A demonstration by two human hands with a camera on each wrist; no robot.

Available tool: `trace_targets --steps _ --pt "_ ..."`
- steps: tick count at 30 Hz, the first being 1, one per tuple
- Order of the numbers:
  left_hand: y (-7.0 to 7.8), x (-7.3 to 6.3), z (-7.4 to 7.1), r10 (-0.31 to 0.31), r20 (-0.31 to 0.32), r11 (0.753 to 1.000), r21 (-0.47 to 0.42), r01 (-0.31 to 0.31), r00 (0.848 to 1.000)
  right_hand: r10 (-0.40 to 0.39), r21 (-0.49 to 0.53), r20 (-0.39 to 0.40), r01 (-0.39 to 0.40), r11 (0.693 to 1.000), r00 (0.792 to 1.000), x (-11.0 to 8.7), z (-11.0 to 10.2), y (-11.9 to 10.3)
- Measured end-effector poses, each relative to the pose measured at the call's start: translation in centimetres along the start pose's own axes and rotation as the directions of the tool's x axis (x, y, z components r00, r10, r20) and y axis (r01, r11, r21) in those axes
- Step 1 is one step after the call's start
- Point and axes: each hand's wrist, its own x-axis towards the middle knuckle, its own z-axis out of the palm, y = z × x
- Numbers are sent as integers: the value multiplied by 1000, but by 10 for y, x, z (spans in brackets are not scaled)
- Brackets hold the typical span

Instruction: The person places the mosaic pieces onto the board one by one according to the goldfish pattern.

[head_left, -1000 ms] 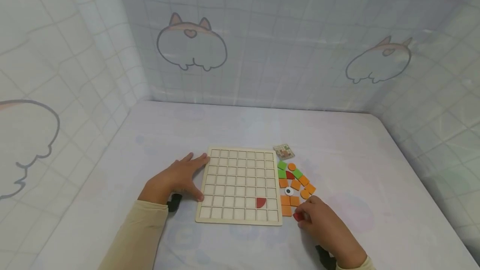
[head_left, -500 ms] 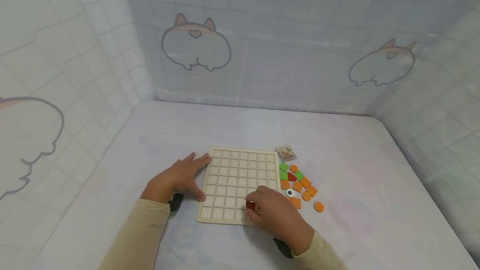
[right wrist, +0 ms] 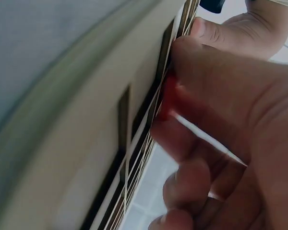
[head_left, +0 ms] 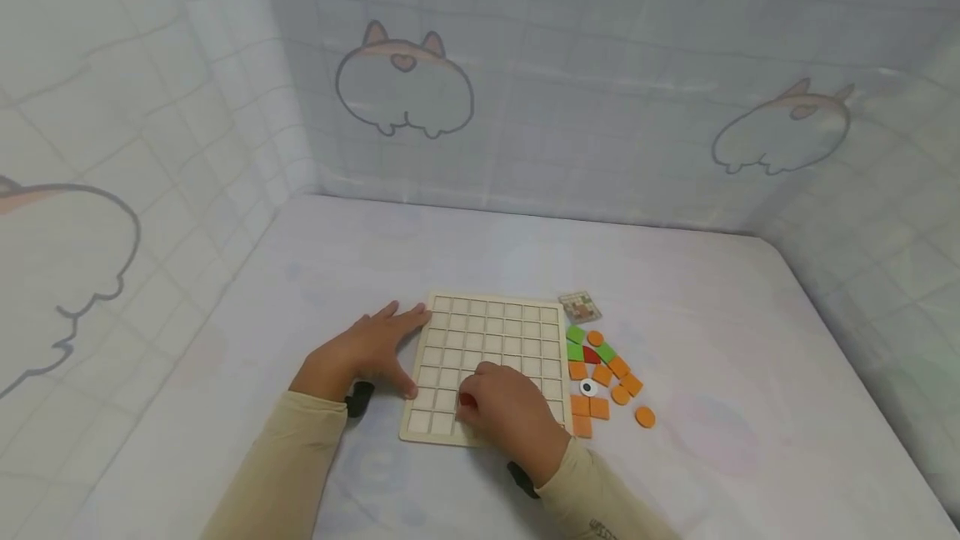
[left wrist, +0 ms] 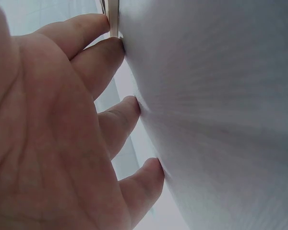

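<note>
A pale wooden grid board (head_left: 528, 328) lies flat on the table. My left hand (head_left: 366, 354) rests at its left edge, fingers spread, with the thumb and a fingertip touching the rim. In the left wrist view, the other fingertips (left wrist: 151, 167) touch the tabletop. Over the lower middle of the grid, my right hand (head_left: 513, 411) pinches a small red tile (right wrist: 168, 98) between thumb and finger, low against the board in the right wrist view. That hand covers part of the bottom rows, so what lies beneath it is hidden.
Loose tiles lie right of the board: several orange squares (head_left: 599, 408), orange discs (head_left: 645, 417), green tiles (head_left: 575, 334), a red rounded piece (head_left: 592, 355) and a white eye disc (head_left: 588, 387). A small patterned card (head_left: 580, 307) lies behind them. Tile-patterned walls surround the table.
My right hand has moved left with the red tile, from beside the loose tiles to the board's lower middle. It now covers the red quarter-circle seen on the grid earlier. My left hand stays put.
</note>
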Motion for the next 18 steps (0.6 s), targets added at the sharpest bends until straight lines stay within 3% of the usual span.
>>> trace_targets --steps 5,14,18 --pt "1 -3 -2 3 0 1000 -1 -3 1000 22 22 5 -22 999 1000 3 1 -2" --pt "0 -3 -2 0 -7 1000 11 1 1000 -38 70 88 32 997 995 -3 -5 6" --pt "0 -2 -2 4 -4 1000 9 -4 1000 -3 99 84 -5 995 996 -12 -14 12"
